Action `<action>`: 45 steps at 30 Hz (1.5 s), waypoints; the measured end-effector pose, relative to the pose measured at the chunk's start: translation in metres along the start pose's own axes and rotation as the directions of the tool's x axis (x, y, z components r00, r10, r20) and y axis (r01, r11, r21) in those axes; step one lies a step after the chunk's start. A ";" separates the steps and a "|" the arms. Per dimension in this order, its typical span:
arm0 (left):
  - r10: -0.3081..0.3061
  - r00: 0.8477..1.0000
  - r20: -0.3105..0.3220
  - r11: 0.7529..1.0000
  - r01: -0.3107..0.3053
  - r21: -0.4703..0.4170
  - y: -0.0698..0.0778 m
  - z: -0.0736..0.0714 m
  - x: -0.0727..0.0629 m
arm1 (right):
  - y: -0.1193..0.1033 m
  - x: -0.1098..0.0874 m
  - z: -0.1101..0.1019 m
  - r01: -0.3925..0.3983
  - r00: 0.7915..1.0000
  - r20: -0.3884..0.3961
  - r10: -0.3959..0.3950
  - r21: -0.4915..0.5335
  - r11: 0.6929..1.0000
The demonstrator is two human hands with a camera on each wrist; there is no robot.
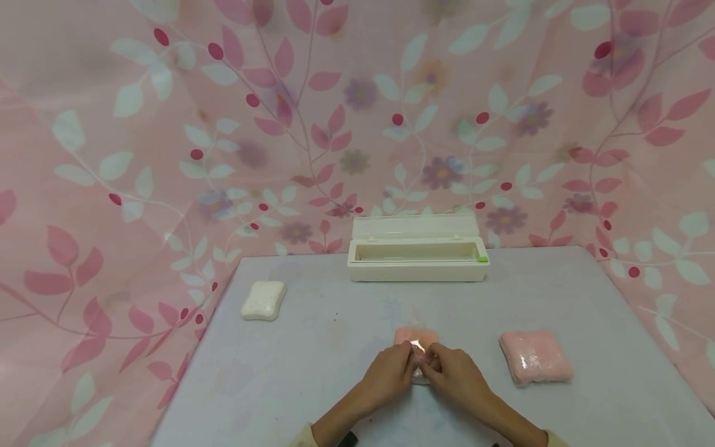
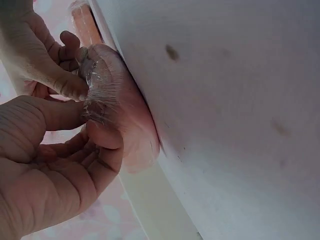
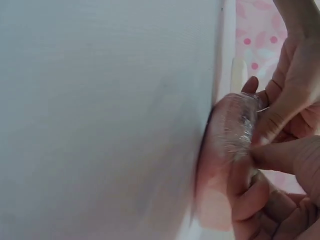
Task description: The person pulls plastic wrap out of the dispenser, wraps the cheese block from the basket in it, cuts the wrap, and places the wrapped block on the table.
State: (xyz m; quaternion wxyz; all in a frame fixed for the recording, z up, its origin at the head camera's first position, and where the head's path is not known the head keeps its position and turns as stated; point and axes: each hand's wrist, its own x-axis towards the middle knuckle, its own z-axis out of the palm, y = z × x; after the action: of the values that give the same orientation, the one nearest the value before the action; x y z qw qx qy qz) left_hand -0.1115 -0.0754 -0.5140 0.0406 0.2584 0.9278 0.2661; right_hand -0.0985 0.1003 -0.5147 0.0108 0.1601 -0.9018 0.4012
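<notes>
A peach-pink soap bar [image 1: 416, 334] lies on the table in front of me, covered in clear plastic wrap [image 1: 418, 351]. My left hand [image 1: 389, 372] pinches the gathered wrap over the bar between thumb and fingertips. From the other side my right hand [image 1: 459, 375] pinches the same bunched film, close against the left fingertips. In the left wrist view the wrap [image 2: 102, 97] is creased and pulled into folds on the soap [image 2: 135, 125]. The right wrist view shows the crinkled film [image 3: 242, 122] between both hands; the exact fingertip contact is partly hidden.
To the right lies another pink soap bar [image 1: 536, 357] in shiny clear wrap. A white soap bar [image 1: 264, 300] sits at the left. Behind stands a long white box [image 1: 419, 272] with its lid [image 1: 414, 226] raised. Floral cloth [image 1: 313, 124] hangs behind the table [image 1: 313, 372].
</notes>
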 end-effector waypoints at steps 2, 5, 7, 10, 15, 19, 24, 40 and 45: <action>0.020 1.000 0.009 0.999 -0.020 0.027 0.001 0.000 0.000 | -0.002 0.001 0.000 0.012 1.000 -0.006 -0.012 -0.010 1.000; 0.088 0.996 0.016 0.992 -0.089 0.091 0.002 -0.002 -0.002 | -0.004 0.000 0.002 0.051 0.998 -0.016 -0.053 -0.100 0.994; 0.128 0.992 0.004 0.985 -0.127 0.121 0.002 -0.004 -0.003 | -0.004 -0.001 0.005 0.101 0.994 -0.029 -0.109 -0.191 0.976; 0.168 0.986 -0.019 0.967 -0.161 0.199 0.002 -0.006 -0.006 | 0.001 0.001 0.007 0.241 0.960 -0.061 -0.274 -0.319 0.917; 0.222 0.974 -0.033 0.914 -0.196 0.355 -0.001 -0.008 -0.007 | 0.013 0.010 0.006 0.519 0.809 -0.075 -0.583 -0.373 0.769; 0.292 0.956 -0.001 0.866 -0.264 0.425 -0.003 -0.011 -0.007 | 0.020 0.014 0.004 0.642 0.719 -0.044 -0.694 -0.340 0.687; 0.349 0.936 0.041 0.822 -0.327 0.467 -0.007 -0.014 -0.010 | 0.023 0.013 0.001 0.686 0.681 0.019 -0.732 -0.366 0.629; 0.315 0.944 0.102 0.919 -0.330 0.215 -0.023 -0.013 -0.006 | 0.027 0.008 -0.015 0.650 0.759 0.261 -0.596 -0.337 0.681; 0.318 0.941 0.114 0.924 -0.334 0.185 -0.025 -0.016 -0.003 | 0.029 0.010 -0.014 0.640 0.768 0.227 -0.599 -0.281 0.715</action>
State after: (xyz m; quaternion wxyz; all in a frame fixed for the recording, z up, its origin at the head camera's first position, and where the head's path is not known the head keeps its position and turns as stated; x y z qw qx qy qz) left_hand -0.1241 -0.1021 -0.5136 0.0075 0.4226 0.8916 0.1628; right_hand -0.1185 0.1257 -0.5248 0.1186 0.4724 -0.8500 0.2008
